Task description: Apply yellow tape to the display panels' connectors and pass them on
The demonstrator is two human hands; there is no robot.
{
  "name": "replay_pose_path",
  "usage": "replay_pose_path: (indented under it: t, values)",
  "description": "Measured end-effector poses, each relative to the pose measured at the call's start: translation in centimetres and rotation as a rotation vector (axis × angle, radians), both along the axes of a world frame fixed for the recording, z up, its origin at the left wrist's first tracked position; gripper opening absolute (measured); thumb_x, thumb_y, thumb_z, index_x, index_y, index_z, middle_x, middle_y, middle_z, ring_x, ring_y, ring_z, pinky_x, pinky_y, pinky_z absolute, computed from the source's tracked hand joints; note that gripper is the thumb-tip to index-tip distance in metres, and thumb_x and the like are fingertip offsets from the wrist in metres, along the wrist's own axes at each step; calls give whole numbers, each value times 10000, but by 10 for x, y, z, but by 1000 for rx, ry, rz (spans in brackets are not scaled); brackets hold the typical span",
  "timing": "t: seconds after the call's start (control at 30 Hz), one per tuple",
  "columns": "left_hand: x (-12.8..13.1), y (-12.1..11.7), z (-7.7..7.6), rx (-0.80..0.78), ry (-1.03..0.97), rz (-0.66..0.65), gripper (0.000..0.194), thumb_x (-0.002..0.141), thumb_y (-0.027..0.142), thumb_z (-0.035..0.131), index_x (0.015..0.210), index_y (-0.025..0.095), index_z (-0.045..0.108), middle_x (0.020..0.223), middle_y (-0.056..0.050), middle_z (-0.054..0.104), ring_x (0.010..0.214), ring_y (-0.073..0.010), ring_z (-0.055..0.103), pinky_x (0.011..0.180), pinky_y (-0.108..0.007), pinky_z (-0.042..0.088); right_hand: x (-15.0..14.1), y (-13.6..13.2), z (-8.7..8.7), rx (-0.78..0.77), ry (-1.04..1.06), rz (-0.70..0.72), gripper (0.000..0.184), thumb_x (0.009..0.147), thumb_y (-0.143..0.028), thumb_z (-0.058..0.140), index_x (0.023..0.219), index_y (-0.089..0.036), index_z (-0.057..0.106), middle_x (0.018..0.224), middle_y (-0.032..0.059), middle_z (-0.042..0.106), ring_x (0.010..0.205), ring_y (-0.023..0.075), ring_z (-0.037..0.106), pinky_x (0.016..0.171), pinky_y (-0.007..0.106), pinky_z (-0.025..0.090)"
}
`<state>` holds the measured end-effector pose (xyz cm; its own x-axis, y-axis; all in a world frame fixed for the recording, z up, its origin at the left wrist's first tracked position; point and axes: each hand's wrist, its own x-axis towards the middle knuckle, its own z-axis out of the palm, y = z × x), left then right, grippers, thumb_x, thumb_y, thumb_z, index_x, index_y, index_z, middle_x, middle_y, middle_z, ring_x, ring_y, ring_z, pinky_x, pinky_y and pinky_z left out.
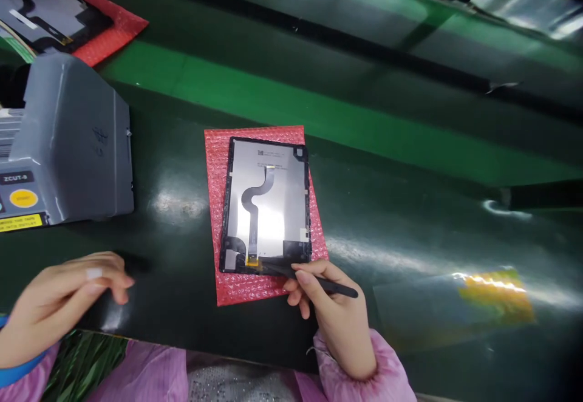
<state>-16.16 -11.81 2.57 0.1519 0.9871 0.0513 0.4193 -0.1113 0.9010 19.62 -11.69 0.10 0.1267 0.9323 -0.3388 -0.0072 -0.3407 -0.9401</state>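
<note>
A tablet display panel (282, 207) lies with its silvery back up on a red bubble-wrap pouch (239, 292). A dark, curved flex cable (254, 226) runs down it to a gold-edged end near the lower edge. My right hand (325, 286) is closed on black tweezers (334, 286), whose tips reach the panel's lower edge beside the cable end. Whether the tips grip anything is too fine to tell. To the left, my left hand (75, 296) hovers or rests at the table's front edge, fingers curled in, no held object visible. A small white patch sits on one finger.
A grey tape dispenser (86, 147) marked ZCUT-9 stands at the left. Behind it, another display panel (59, 13) lies on red bubble wrap (121, 25). A clear film with a yellow-orange part (496, 296) is on the dark green table (173, 147) at the right.
</note>
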Motion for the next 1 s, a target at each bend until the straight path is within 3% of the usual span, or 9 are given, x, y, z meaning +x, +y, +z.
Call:
replay_pose_path:
  t: [0.03,0.1,0.2,0.33,0.5,0.63,0.87,1.0]
  values:
    - [6,7,4,30,49,-148,193,965,218,549,1019,261,730,709,31,705,736,-166,661,761,-273,530,-1,2,0,-5,-1,2,228,797,-381,787,793,-160,733,585,54,726,410,149,652,301,171,471]
    - [20,26,10,101,154,-407,381,971,157,530,1323,291,588,831,39,733,779,-144,667,808,-260,523,-2,4,1,-17,5,10,214,805,-368,780,783,-160,735,589,55,731,420,152,664,305,168,481]
    - [44,54,16,213,271,-561,491,998,149,491,1466,279,415,940,15,739,822,-139,670,814,-268,525,-3,5,1,-29,12,17,198,817,-351,771,781,-160,733,594,55,737,429,154,674,311,163,492]
    - [82,79,16,283,269,-619,411,1009,174,484,1417,209,447,1028,-46,740,920,-180,676,863,-323,536,-2,5,1,-27,20,1,180,826,-331,766,779,-161,731,590,52,737,429,159,682,308,159,494]
    - [110,86,1,229,177,-633,345,967,100,497,1301,176,536,1110,-74,717,1000,-192,671,916,-357,552,-2,4,4,-12,44,-15,125,842,-285,754,780,-181,728,577,30,739,403,144,676,303,130,481]
    - [109,84,-8,184,116,-648,370,946,27,455,1272,171,554,1108,-68,723,1088,-188,662,986,-359,557,-3,3,6,-11,36,-8,74,855,-245,740,804,-192,730,581,20,744,398,137,676,312,116,479]
    - [105,87,-11,170,116,-686,392,931,-17,439,1266,145,560,1125,-71,732,1080,-173,694,1080,-364,525,-3,2,8,-16,-5,11,50,855,-201,734,805,-195,727,596,22,752,411,142,685,330,119,490]
    - [103,86,-16,237,69,-713,614,921,-43,441,1483,191,358,1145,-81,726,1115,-195,685,1081,-451,522,-5,2,10,-32,-18,7,65,839,-227,751,791,-189,731,584,29,746,398,147,676,320,133,490]
